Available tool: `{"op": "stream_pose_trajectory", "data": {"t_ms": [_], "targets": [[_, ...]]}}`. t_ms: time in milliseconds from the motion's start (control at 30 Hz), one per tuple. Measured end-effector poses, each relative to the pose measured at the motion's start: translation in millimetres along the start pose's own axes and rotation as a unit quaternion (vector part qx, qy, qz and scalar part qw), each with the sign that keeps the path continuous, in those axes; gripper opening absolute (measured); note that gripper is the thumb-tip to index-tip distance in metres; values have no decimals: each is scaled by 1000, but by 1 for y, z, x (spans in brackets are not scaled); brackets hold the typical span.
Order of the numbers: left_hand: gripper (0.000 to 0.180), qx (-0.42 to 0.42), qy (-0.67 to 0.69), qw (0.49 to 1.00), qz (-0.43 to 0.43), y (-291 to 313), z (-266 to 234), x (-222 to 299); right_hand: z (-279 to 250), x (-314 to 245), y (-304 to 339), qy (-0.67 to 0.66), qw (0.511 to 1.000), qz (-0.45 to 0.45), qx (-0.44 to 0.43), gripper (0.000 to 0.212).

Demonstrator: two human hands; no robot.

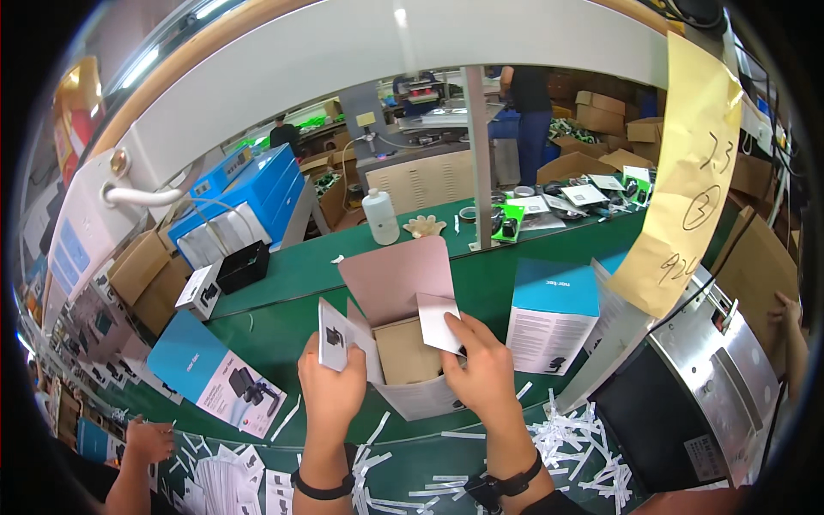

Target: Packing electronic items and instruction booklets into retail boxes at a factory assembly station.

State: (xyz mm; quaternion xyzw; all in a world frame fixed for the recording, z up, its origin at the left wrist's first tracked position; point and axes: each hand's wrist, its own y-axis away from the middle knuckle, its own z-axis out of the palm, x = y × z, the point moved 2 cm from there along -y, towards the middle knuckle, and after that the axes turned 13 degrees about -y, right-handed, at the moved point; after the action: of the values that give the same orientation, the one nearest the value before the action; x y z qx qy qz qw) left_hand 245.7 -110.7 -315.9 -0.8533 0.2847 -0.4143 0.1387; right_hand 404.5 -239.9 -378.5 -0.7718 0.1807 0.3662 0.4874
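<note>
- Left hand [330,386]: fingers curled closed around the left side flap of an open carton [403,352], thumb pressed to the flap's printed face.
- Right hand [485,373]: fingers pinched shut on the carton's right flap, a white panel, at its lower edge.
- Open carton: stands on the green belt [283,270] directly between both hands, top lid raised and tilted back, brown insert visible inside.
- A closed blue-topped box [552,313] stands upright just right of it.
- White paper strips [571,433] lie scattered near the right wrist.
- A co-worker's hand [150,439] rests at lower left, well apart.
</note>
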Motion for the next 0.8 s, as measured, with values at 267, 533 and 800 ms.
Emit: {"op": "stream_pose_trajectory", "data": {"t_ms": [267,533,800], "targets": [[69,110,-1,989,99,17,24,-7,-7,-6,-1,21,1000,-23,0,59],[32,-34,-83,888,451,31,40,-1,-20,21,6,-85,990,-26,-109,32],[87,-55,43,976,207,5,63,-31,-16,14,-1,-144,987,41,-59,45]]}}
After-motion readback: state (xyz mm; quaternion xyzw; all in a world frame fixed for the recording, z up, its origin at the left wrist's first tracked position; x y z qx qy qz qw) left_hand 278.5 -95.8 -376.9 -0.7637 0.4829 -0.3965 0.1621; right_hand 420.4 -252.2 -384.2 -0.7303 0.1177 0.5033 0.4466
